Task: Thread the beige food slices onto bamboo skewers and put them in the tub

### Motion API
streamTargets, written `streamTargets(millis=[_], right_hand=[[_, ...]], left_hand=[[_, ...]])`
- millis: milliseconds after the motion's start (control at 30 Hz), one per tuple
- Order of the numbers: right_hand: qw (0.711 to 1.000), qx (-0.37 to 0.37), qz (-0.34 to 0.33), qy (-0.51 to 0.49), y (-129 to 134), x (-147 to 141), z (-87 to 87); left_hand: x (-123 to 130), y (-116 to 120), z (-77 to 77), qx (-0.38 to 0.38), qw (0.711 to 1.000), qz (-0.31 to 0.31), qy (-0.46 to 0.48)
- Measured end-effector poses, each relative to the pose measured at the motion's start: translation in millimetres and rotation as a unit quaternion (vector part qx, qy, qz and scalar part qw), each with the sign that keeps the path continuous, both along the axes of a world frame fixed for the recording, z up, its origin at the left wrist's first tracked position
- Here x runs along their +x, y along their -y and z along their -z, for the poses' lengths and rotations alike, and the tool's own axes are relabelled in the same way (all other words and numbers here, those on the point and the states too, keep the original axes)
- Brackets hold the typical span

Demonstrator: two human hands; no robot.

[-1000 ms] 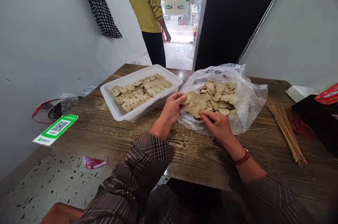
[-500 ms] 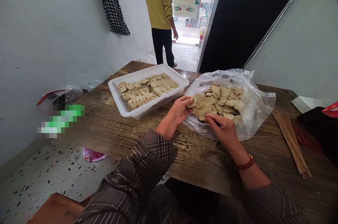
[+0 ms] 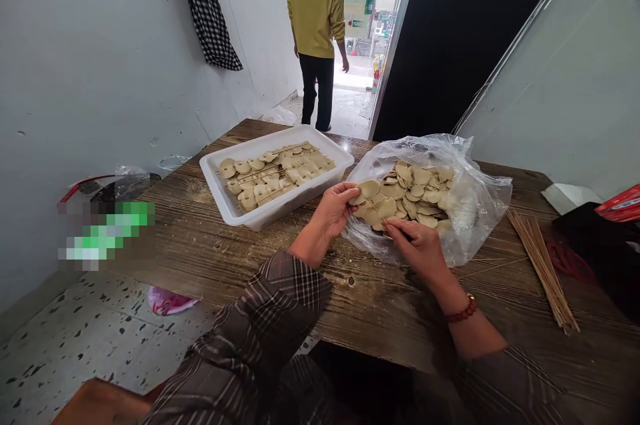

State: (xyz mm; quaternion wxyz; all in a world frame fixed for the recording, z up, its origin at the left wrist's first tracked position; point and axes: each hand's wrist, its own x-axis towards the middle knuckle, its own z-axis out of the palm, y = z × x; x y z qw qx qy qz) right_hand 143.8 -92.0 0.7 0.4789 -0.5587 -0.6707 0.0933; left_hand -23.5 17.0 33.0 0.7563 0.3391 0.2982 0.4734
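L hand (image 3: 334,207) pinches held slices (image 3: 369,191) over near edge of bag (image 3: 483,195); R hand (image 3: 417,245), set apart to the R, has fingertips closed on stick (image 3: 385,222), mostly hidden. Loose slices (image 3: 417,188) heaped in bag, on table (image 3: 240,265). Tub (image 3: 300,203) w/ skewered rows (image 3: 275,175), L of bag; bundle (image 3: 545,271), R. Bkgd: person (image 3: 316,11) nr doorway, from behind.

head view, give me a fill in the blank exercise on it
In the view, the white tray stands to the ____ of the plastic bag.
The stick bundle lies to the bag's ____.
The upper held disc is pinched by the ____ hand.
The checked cloth is black and ____.

Missing words: left; right; left; white.
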Motion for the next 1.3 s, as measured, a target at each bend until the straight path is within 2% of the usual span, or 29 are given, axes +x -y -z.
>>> streamTargets(millis=[433,633,900,1300], right_hand=[[1.000,-0.009,-0.015,0.019,0,2,-2.1],[1.000,-0.005,0.001,0.003,-2,3,0.7],[0.998,-0.050,0.010,-0.024,-2,-3,-3.2],[0.989,-0.103,0.004,-0.105,-4,-9,-5.3]], left_hand=[[1,0,0.8,-0.011,1.000,-0.006,0.000],[4,3,1.1,-0.014,1.000,-0.001,-0.006],[8,4,5.6,0.032,0.998,-0.028,-0.046],[6,4,4.3,0.092,0.990,-0.053,-0.094]])
